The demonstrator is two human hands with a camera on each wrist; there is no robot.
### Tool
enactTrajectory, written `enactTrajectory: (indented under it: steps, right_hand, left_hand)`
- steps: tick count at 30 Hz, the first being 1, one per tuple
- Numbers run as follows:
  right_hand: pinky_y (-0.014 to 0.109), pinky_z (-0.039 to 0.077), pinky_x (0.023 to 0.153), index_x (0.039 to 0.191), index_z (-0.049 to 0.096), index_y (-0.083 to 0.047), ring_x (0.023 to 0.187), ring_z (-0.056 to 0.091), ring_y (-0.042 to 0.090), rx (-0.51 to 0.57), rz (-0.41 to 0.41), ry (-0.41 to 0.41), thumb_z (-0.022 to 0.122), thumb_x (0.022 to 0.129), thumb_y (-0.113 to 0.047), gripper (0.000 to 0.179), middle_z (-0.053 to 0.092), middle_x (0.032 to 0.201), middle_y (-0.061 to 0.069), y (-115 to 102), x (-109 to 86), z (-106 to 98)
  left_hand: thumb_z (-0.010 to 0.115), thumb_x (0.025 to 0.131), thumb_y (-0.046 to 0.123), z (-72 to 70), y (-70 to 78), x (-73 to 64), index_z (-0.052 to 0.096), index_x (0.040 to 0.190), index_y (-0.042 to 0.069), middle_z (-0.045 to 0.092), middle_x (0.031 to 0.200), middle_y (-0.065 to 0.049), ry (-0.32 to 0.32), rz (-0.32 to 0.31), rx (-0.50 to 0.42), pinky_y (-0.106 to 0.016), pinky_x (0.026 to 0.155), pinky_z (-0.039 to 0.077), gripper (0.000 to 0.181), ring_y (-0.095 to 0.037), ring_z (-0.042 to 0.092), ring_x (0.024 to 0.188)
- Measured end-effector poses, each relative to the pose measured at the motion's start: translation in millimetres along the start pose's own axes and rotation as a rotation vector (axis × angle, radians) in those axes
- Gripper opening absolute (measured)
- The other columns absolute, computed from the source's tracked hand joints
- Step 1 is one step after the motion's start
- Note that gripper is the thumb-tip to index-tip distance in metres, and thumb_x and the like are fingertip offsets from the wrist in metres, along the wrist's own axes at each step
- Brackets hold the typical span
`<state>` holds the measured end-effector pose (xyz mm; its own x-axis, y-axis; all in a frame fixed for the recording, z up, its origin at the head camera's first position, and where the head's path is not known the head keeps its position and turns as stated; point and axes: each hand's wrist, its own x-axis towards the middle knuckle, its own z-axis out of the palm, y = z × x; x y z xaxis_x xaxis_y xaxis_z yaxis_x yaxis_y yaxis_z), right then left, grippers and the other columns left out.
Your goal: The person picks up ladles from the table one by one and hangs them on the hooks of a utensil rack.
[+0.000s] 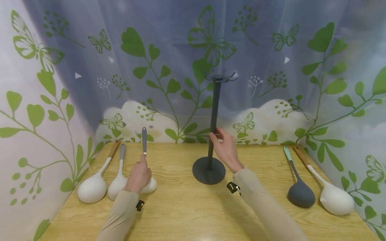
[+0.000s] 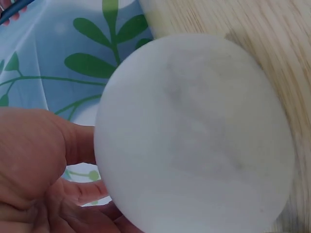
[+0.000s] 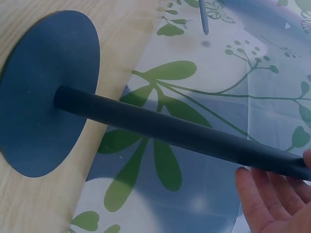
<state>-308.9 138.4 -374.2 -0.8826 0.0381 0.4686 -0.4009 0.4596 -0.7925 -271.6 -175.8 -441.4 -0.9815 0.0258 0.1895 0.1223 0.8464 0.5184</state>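
Note:
Over the left part of the table, my left hand (image 1: 138, 176) grips a ladle with a grey handle (image 1: 144, 140) and white bowl, the handle pointing up. That bowl (image 2: 194, 136) fills much of the left wrist view and hides the fingertips. At the middle stands a dark utensil stand (image 1: 214, 107) with a round base and hooks at its top; no utensil hangs there. My right hand (image 1: 227, 150) holds its pole (image 3: 160, 127) partway up, thumb on one side and fingers on the other.
Left of my left hand lie a white ladle with a wooden handle (image 1: 91, 189) and a white one with a grey handle (image 1: 117, 185). On the right lie a dark ladle with a mint handle (image 1: 301, 194) and a white wooden-handled one (image 1: 337, 199). A patterned curtain (image 1: 169, 110) borders the wooden table (image 1: 187, 211).

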Motion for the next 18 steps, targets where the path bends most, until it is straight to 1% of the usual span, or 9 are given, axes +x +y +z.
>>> enactTrajectory:
  steps: [4, 8, 10, 13, 15, 18]
  right_hand:
    - [0.042, 0.058, 0.084, 0.124, 0.066, -0.01, 0.103, 0.068, 0.028, 0.0, -0.011, 0.012, 0.057, 0.1, -0.027, 0.031, 0.07, 0.115, 0.01, -1.6, 1.1, -2.0]
    - [0.04, 0.058, 0.082, 0.125, 0.066, -0.012, 0.102, 0.068, 0.026, 0.003, -0.011, 0.017, 0.056, 0.101, -0.03, 0.032, 0.07, 0.115, 0.008, -2.9, 2.0, -4.3]
    - [0.04, 0.058, 0.08, 0.127, 0.065, -0.013, 0.102, 0.068, 0.025, 0.015, -0.009, 0.014, 0.054, 0.101, -0.033, 0.034, 0.07, 0.116, 0.008, -3.4, 1.8, -5.6]
    - [0.041, 0.057, 0.079, 0.129, 0.064, -0.013, 0.103, 0.068, 0.024, 0.034, -0.008, 0.02, 0.051, 0.102, -0.038, 0.038, 0.07, 0.115, 0.008, -4.3, 1.3, -7.7]
    - [0.041, 0.057, 0.079, 0.129, 0.064, -0.014, 0.103, 0.067, 0.023, 0.043, -0.011, 0.028, 0.049, 0.103, -0.04, 0.04, 0.071, 0.114, 0.007, -4.8, 1.4, -9.1]
    - [0.043, 0.056, 0.082, 0.126, 0.065, -0.015, 0.103, 0.067, 0.023, 0.046, -0.026, 0.057, 0.049, 0.102, -0.042, 0.04, 0.071, 0.112, 0.007, -5.3, 2.7, -11.2]
  left_hand:
    - [0.044, 0.094, -0.004, -0.2, 1.2, -1.0, 0.017, 0.145, -0.011, 0.053, 0.104, -0.037, -0.007, -0.018, -0.011, -0.039, 0.056, 0.048, 0.059, -0.031, 0.055, 0.07]
    - [0.043, 0.095, -0.003, -2.1, 2.9, -1.6, 0.011, 0.147, -0.014, 0.045, 0.119, -0.045, -0.021, -0.028, -0.017, -0.046, 0.065, 0.053, 0.063, -0.04, 0.059, 0.082]
    - [0.042, 0.095, -0.003, -2.6, 3.3, -1.3, 0.009, 0.148, -0.016, 0.042, 0.124, -0.046, -0.024, -0.031, -0.018, -0.047, 0.068, 0.054, 0.064, -0.042, 0.06, 0.085]
    - [0.039, 0.095, -0.004, -3.2, 4.1, -0.9, 0.008, 0.148, -0.017, 0.039, 0.126, -0.047, -0.021, -0.033, -0.032, -0.045, 0.066, 0.054, 0.063, -0.041, 0.059, 0.084]
    - [0.038, 0.094, -0.004, -3.1, 4.1, -0.4, 0.008, 0.147, -0.018, 0.039, 0.126, -0.046, -0.011, -0.027, -0.042, -0.045, 0.066, 0.054, 0.062, -0.04, 0.058, 0.082]
    - [0.038, 0.095, -0.004, -2.9, 4.8, -0.2, 0.009, 0.148, -0.017, 0.039, 0.125, -0.045, 0.015, -0.008, -0.048, -0.047, 0.068, 0.054, 0.062, -0.041, 0.058, 0.085]
